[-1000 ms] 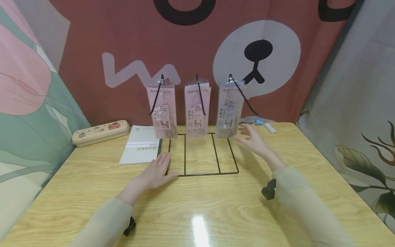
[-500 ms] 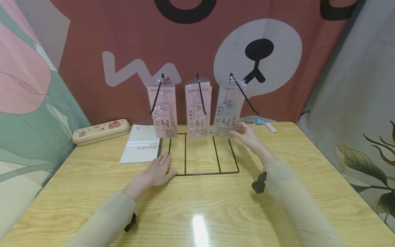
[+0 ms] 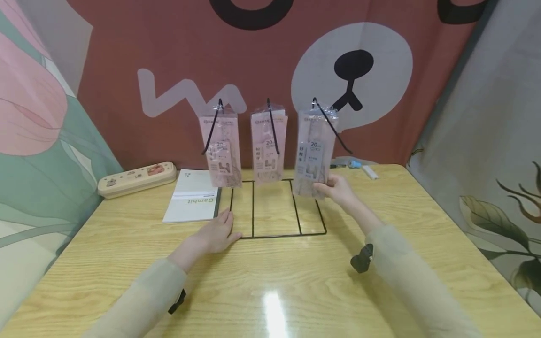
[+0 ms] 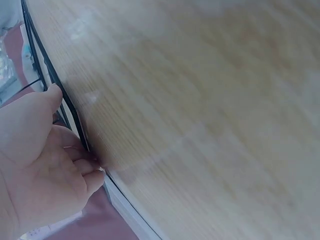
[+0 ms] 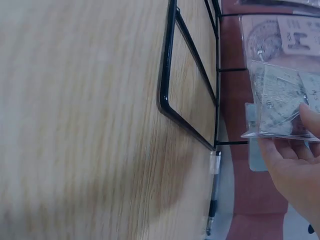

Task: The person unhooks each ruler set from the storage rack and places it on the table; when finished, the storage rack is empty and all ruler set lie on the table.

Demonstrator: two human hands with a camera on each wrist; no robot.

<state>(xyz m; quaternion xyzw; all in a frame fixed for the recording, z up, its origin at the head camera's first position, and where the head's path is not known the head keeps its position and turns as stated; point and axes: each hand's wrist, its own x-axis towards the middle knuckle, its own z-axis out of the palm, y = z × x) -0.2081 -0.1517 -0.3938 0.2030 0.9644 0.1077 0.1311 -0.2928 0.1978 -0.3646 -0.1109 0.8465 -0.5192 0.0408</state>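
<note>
Got wide pale-wood surface (image 3: 270,274) off black wire rack (image 3: 270,236) front edge; resting relaxed left hand (image 3: 217,233) on front-left corner. Pinching grey rectangular plastic packet (image 3: 311,152) on rightmost hook (image 3: 344,145) with right hand (image 3: 339,190), near upright lengthwise, printed side out.

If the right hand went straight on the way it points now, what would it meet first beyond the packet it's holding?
Probably the middle pink packet, hanging just left of the grey packet in the right hand; how they line up in depth is unclear.
</note>
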